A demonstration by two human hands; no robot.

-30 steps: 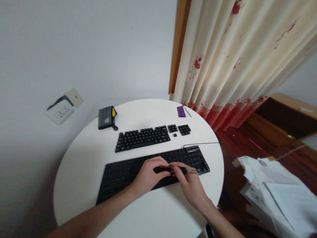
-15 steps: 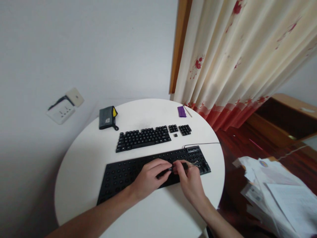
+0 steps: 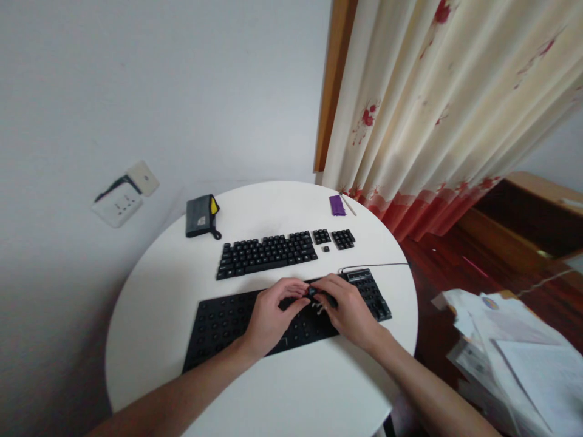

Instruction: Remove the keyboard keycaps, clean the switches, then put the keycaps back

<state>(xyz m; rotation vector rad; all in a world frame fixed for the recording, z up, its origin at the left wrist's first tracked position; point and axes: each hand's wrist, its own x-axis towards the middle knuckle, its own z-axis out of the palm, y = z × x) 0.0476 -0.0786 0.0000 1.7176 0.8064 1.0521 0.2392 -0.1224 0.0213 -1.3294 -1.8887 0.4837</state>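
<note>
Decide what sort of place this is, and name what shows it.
Probably a room in a home: a cream fabric curtain with red flowers, a round white table against the wall, and a white plastic wall socket.

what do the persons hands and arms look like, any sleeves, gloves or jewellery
The left hand and right hand are bare: no gloves, rings or watch to be seen. The left forearm and right forearm are bare too; no sleeve shows in the picture.
</note>
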